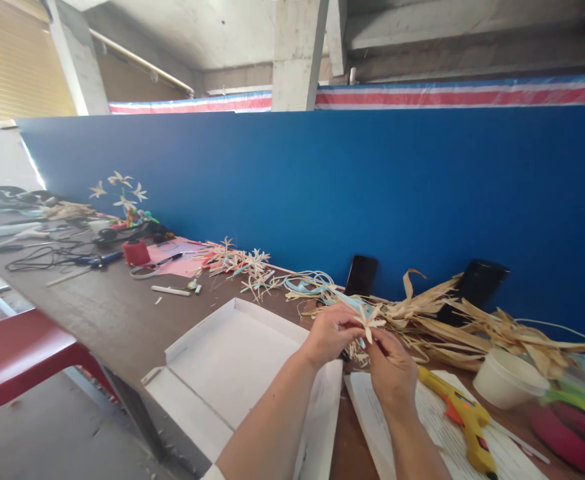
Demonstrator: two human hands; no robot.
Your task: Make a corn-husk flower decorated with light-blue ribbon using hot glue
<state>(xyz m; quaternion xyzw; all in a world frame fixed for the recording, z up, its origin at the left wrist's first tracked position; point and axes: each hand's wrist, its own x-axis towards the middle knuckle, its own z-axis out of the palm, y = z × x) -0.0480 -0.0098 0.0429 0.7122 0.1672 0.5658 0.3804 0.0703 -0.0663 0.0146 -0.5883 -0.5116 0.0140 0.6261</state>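
A small pale straw flower (369, 321) with narrow pointed petals is held up between my two hands. My left hand (333, 333) pinches at its left side, fingers closed. From below and to the right, my right hand (393, 368) grips just under the petals with thumb and fingertips. The flower's stem is mostly hidden by my fingers. Under and behind the hands lie dry straw strips (422, 323) and light-blue cord (312, 283). A yellow glue gun (465, 417) rests on printed paper (432, 427) to the right of my right hand.
An open white box (242, 353) lies to the left of my hands. A white cup (509, 380) stands at the right, a dark phone (361, 275) against the blue partition (292, 187). Several finished flowers (255, 263), a red spool (135, 253) and a red chair (22, 353) are further left.
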